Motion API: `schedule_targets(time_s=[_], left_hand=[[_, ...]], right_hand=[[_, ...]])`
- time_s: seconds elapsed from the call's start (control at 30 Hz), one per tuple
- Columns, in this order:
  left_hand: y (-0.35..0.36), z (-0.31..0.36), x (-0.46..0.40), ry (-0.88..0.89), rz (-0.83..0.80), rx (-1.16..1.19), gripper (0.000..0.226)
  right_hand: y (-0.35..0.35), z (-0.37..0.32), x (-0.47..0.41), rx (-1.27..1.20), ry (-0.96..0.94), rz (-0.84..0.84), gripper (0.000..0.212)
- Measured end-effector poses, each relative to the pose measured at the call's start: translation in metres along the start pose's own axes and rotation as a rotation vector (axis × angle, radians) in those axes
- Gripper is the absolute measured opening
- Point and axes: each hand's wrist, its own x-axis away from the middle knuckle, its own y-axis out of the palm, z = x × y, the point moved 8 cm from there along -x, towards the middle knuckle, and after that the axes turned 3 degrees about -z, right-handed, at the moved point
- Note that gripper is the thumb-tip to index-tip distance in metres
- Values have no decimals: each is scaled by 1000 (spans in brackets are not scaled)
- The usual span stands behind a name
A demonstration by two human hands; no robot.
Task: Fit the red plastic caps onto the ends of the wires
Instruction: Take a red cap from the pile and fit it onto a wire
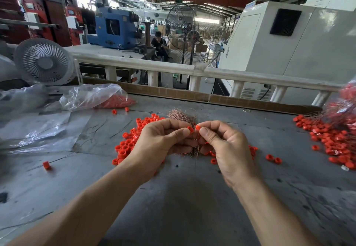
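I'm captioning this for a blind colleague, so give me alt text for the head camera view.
Over a grey table, the left hand and right hand each pinch a red cap at the fingers, over a bundle of copper wires. Loose red caps lie scattered around, with a clear plastic bag of more behind.

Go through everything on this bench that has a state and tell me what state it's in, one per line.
Left hand: pinching a red cap, wire bundle held in its fingers.
Right hand: pinching a second cap.
Cap pile: loose on the table.
Plastic bag: open, lying on its side, caps inside.
Right heap: caps mixed with wires.
Desk fan: running or not, can't tell.
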Motion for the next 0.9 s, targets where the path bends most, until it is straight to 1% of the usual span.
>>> schedule_targets(time_s=[0.1,0.3,0.4,0.5,0.6,0.7,0.8,0.9], left_hand=[[0,-1,0,1,-10,-5,28],[1,0,0,9,-16,-26,28],[1,0,0,19,-12,-43,26],[0,0,0,25,-12,-55,25],[0,0,0,32,-9,-73,24],[0,0,-1,38,-8,-92,23],[0,0,-1,44,-2,-108,24],[0,0,-1,54,-1,-131,22]], right_hand=[[2,-2,1,42,-17,-12,21],[3,-1,2,3,-9,-30,10],[2,-1,1,18,-26,-17,12],[1,-4,0,32,-89,-6,13],[5,-11,3,95,-166,-28,11],[9,-16,5,142,-231,-48,16],[7,-19,6,203,-262,-35,21],[6,-22,7,246,-274,-18,20]])
